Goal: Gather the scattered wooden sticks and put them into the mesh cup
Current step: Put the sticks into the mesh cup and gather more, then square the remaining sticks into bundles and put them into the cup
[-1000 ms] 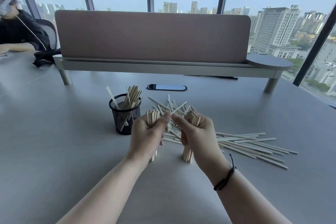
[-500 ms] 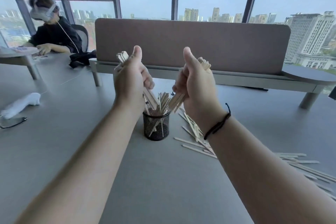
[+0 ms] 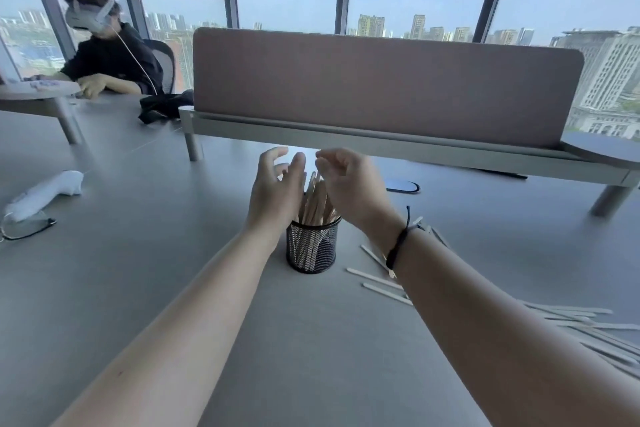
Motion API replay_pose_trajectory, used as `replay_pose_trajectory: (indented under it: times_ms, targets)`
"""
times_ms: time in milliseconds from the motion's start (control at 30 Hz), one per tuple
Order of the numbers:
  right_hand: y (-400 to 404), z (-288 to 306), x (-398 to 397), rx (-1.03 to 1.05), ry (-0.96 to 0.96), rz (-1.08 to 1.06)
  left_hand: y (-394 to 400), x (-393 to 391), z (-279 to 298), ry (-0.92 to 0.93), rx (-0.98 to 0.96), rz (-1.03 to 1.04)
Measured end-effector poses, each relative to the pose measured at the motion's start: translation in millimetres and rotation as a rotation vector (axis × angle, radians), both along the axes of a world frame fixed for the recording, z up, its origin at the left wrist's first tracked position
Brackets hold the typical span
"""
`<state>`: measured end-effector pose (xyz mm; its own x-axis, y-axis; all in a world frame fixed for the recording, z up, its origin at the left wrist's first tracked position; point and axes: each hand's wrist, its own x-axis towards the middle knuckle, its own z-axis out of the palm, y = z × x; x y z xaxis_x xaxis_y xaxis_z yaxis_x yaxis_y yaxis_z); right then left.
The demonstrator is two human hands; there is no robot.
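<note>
Two bare forearms reach forward over the grey counter (image 3: pixel 104 288), the right wrist wearing a black cord bracelet (image 3: pixel 398 246). Loose wooden sticks (image 3: pixel 585 326) lie scattered on the counter at lower right, partly hidden behind the right forearm; a few more (image 3: pixel 372 277) lie nearer the cup. The black mesh cup (image 3: pixel 312 248) stands upright between the wrists, packed with sticks (image 3: pixel 317 199) that lean and rise above its rim. Left hand (image 3: pixel 275 191) is just left of the bundle, fingers spread and loosely curved, holding nothing; whether the palm touches the sticks cannot be told. Right hand (image 3: pixel 349 184) is just right of the bundle, fingers curled loosely inward and apart, empty. Farther out, a dark oval inset (image 3: pixel 403 186) sits in the counter, and a white controller (image 3: pixel 45 192) lies at far left. Beyond, a brown divider panel (image 3: pixel 381 87) stands on a raised shelf. At far left a seated person wears a white headset (image 3: pixel 90 17). Windows show a city skyline.
</note>
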<state>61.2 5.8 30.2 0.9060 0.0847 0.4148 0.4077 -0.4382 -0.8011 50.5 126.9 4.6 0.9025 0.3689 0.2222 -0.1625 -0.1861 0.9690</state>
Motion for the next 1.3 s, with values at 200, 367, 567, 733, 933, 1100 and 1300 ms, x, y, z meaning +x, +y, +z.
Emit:
replay_pose_trajectory:
  times_ms: [200, 367, 567, 733, 933, 1100, 1300]
  targets:
    - [-60, -38, -32, -0.101, -0.048, -0.06, -20, -42, -13, -0.666, 0.669, 0.228]
    - [-144, -74, -65, -0.422, -0.012, -0.194, -72, -78, -51, -0.746, 0.99, -0.305]
    - [-251, -94, -99, -0.896, 0.149, -0.241, -88, -57, -76, 0.097, 1.212, -0.65]
    - [-291, -100, -105, -0.869, 0.292, -0.238, -100, -41, -77, 0.205, 1.201, -0.554]
    - [-290, -110, -89, -0.662, 0.135, -0.28, -111, -24, -78, 0.222, 1.164, -0.509]
    - [-290, -112, -80, -0.634, 0.032, -0.271, -118, -18, -77, 0.194, 1.205, -0.588]
    - [-292, -113, -74, -0.633, 0.043, -0.223, -127, -31, -76, 0.141, 1.17, -0.63]
